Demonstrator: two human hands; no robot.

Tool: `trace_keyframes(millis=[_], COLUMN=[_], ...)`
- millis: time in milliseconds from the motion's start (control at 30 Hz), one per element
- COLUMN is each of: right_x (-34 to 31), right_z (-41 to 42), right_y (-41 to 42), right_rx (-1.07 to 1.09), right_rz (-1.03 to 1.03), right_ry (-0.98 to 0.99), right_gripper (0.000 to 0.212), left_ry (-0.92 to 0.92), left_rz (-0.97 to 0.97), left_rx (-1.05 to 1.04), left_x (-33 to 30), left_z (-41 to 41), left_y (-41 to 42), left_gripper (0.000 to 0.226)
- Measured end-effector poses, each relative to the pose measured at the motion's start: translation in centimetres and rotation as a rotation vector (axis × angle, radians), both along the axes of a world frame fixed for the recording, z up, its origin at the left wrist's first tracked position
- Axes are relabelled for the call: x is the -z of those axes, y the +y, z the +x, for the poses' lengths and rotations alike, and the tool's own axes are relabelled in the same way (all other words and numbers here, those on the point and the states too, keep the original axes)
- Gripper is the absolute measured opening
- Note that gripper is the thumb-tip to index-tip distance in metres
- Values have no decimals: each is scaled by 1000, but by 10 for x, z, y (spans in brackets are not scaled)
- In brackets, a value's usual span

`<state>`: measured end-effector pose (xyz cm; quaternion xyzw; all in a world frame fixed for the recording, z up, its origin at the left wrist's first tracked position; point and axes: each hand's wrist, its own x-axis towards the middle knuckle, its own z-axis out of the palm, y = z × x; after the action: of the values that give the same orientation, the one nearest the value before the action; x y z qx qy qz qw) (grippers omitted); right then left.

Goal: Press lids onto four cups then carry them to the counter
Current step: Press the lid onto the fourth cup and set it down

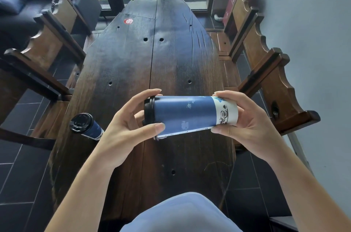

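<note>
Your left hand (pixel 131 119) curls around the lidded end of a tall blue and white paper cup (pixel 190 115), thumb underneath and fingers over the top, gripping at its round black plastic lid (pixel 149 111). Your right hand (pixel 241 116) grips the white base end of the same cup, so you hold it sideways in the air at the centre of the frame, above the long dark wooden table (pixel 161 57), lid pointing left. The lid looks seated, though its far rim is hidden, so you cannot tell whether it has snapped down all the way round. A loose rim could pop off as you squeeze, and hard pressure from both ends could buckle the paper wall. To the lower left of your hands, a second blue paper cup with a black lid (pixel 85 125) stands at the very left edge of the table, where a brush of your forearm could knock it to the floor. You can count two cups and two lids here, both fitted; the task names four, and the other two are not visible. Carved wooden chairs line both sides of the frame.
</note>
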<state>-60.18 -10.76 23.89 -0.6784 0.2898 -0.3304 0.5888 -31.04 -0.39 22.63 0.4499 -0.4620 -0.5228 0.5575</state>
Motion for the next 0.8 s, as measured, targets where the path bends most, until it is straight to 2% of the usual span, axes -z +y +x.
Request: trace_keyframes(millis=[100,267,533,700,800], right_x=[-1,0,2,2,4], right_z=[-1,-2,-4,0,1], right_y=[0,2,1,2,3], right_rx=[5,-5,8,15,-12], right_rz=[19,60,-3,30,73], right_ry=[-6,6,28,40,100], right_gripper=[63,63,62,58,56], left_ry=[-24,-50,-13,-7,61], left_rz=[-44,-44,-9,-49,-30], left_rx=[52,44,50,29,-3], left_x=[1,0,-2,-5,-9], left_z=[1,2,0,-2,-2], left_y=[1,0,1,2,1], left_gripper=[83,76,83,79,77])
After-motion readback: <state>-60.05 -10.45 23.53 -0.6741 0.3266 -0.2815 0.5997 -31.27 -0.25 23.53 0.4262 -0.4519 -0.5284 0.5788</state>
